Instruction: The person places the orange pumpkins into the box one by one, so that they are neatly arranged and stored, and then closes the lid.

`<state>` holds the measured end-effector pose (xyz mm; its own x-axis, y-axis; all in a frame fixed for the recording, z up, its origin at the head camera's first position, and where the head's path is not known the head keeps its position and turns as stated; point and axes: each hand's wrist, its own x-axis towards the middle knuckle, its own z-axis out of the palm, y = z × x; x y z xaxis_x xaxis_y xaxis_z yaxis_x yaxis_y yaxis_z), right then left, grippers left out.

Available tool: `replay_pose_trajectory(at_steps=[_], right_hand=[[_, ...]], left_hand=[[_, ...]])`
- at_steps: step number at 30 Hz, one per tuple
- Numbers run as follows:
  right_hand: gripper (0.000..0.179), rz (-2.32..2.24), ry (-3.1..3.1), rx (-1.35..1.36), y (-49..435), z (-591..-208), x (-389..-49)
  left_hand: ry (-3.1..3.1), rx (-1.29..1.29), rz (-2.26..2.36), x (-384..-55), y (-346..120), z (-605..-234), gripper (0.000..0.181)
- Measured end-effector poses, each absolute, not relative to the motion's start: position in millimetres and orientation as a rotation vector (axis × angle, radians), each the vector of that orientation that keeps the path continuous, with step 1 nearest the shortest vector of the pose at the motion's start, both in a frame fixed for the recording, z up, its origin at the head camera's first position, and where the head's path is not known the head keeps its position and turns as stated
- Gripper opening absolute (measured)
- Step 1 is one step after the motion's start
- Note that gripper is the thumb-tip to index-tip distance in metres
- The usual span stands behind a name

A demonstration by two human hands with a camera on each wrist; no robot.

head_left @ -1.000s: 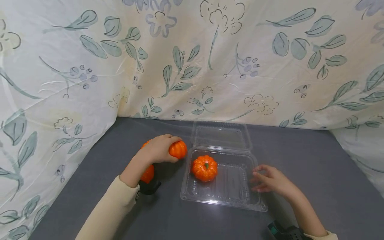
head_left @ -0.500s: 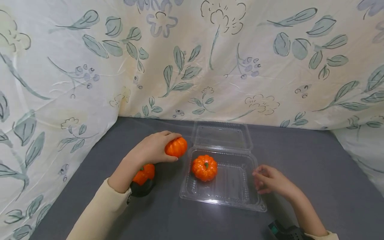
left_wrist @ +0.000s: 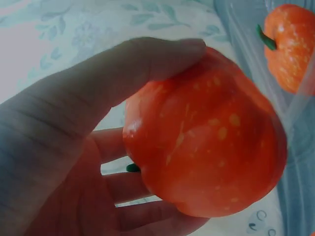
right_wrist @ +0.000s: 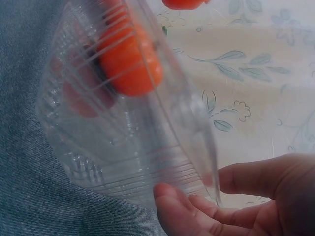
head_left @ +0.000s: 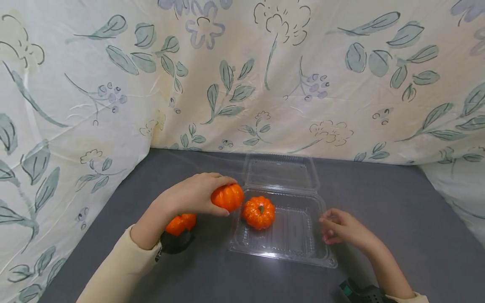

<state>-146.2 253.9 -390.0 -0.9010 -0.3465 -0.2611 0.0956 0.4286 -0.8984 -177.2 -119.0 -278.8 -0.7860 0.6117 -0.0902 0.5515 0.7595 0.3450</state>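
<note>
An orange toy pumpkin [head_left: 227, 197] is gripped by my left hand [head_left: 195, 193], thumb on one side and fingers on the other; the left wrist view shows this held pumpkin [left_wrist: 206, 137] close up. It hangs just over the left rim of a clear plastic clamshell container [head_left: 291, 227]. Inside the container, at its left, sits another pumpkin [head_left: 259, 213] with a green stem. My right hand [head_left: 342, 227] pinches the container's right wall; the right wrist view shows the fingers [right_wrist: 172, 201] on either side of the plastic.
Another pumpkin [head_left: 181, 224] lies on the dark grey tabletop [head_left: 212, 269], partly hidden by my left wrist and its black band. The container's open lid [head_left: 280, 171] lies flat behind it. A floral cloth [head_left: 242, 92] hangs at the back and sides.
My left hand has lifted the pumpkin off the table at the left and carried it right to the container's rim. The right hand has stayed almost still.
</note>
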Motion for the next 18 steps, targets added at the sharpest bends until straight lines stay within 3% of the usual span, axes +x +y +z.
replay_pose_trajectory(at_steps=[18], right_hand=[[0.036,-1.480,2.265,-0.211,255.1,-390.2,-147.3]], left_hand=[[2.600,1.006,0.463,-170.9,-109.3,-281.9,0.056]])
